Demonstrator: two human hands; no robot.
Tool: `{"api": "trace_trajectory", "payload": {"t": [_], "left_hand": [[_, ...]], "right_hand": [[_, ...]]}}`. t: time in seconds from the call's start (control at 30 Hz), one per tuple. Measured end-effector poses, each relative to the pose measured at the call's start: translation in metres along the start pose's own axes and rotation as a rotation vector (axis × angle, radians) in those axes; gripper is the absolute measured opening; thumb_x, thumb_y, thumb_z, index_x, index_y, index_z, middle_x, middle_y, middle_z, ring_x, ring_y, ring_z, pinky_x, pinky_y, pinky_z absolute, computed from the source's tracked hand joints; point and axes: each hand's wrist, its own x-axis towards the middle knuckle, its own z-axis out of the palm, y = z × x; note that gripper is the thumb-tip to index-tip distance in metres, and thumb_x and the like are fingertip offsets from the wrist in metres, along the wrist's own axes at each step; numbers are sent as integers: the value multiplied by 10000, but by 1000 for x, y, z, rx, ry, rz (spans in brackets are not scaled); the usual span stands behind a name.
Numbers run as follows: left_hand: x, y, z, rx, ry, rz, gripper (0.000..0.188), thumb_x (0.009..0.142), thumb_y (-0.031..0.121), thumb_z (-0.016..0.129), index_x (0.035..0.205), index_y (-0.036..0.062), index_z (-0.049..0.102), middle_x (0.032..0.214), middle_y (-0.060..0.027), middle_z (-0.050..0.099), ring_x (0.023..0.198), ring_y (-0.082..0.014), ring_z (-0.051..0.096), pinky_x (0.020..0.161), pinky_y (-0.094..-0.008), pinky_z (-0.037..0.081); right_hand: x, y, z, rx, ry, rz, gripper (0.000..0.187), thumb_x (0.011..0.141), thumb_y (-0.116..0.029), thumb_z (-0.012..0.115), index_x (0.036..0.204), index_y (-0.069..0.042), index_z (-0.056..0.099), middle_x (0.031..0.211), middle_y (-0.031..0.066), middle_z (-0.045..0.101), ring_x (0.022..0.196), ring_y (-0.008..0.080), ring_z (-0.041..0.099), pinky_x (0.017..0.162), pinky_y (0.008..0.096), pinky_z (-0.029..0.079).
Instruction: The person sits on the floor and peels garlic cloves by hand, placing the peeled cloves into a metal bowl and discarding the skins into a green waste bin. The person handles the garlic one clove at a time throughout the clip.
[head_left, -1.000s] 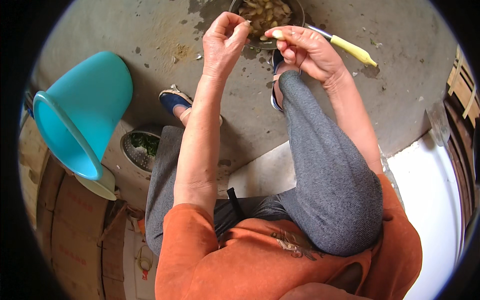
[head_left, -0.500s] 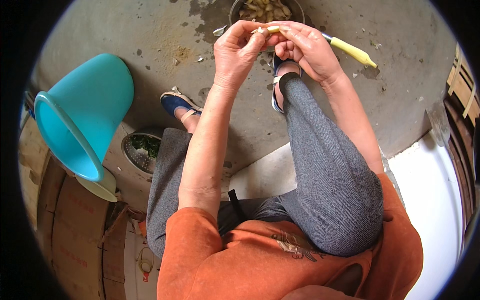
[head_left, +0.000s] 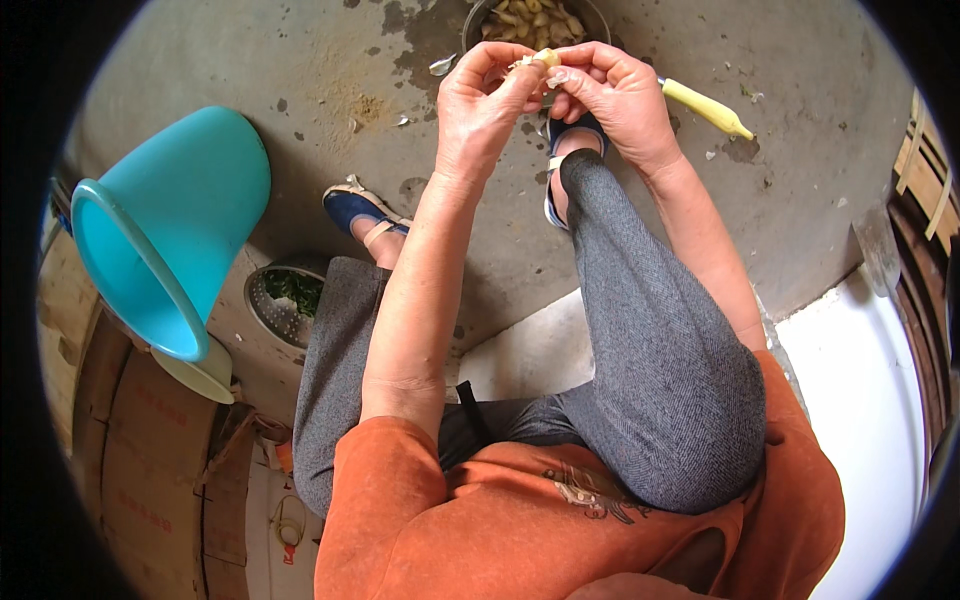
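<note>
Two short lines of reddish printing (head_left: 152, 515) on brown cardboard (head_left: 135, 460), far left of the grip and nearer the body, too blurred to read. Above that, well left of the grip, a turquoise bucket (head_left: 205, 185) tilted over, mouth toward the lower left, with a pale basin (head_left: 207, 378) just beneath its rim. Next, closer to the grip but apart from it, a perforated colander (head_left: 262, 312) with dark green leaves (head_left: 297, 290) inside. Just left of the grip, a whitish peel scrap (head_left: 441, 65) on the floor.

At the grip, left hand (head_left: 478, 115) with thumb and forefinger pressed together, pinching a pale garlic clove (head_left: 547, 57). Just beyond, a round metal bowl (head_left: 602, 25) full of brownish cloves (head_left: 530, 20). Nearer the body, a printed design (head_left: 595, 495) on the orange shirt (head_left: 470, 545), detail unclear. Right hand (head_left: 625, 110) with bent fingers, tips at the clove's right side, thin peel by the thumb; impossible to tell whether pinching or merely touching. Right of the grip, a yellow-handled tool (head_left: 708, 108), partly behind the right hand.
</note>
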Motion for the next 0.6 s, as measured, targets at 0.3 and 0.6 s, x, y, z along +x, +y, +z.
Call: {"api": "trace_trajectory", "payload": {"t": [0.3,0.6], "left_hand": [[3,-4,-5,-66,-19,-70,125,821,96,675,897,9,626,761,-28,627,648,-59,564,574,-205,475],[6,-1,4,7,21,-49,136,791,100,696,849,11,611,784,-31,620,647,-59,550,582,-193,460]], "right_hand": [[1,-1,-8,245,-8,175,189,932,-166,553,984,6,611,819,80,674,644,106,642,586,222,532],[-4,2,5,89,48,69,186,936,-153,543,981,13,612,830,105,682,697,144,669,602,225,537]]}}
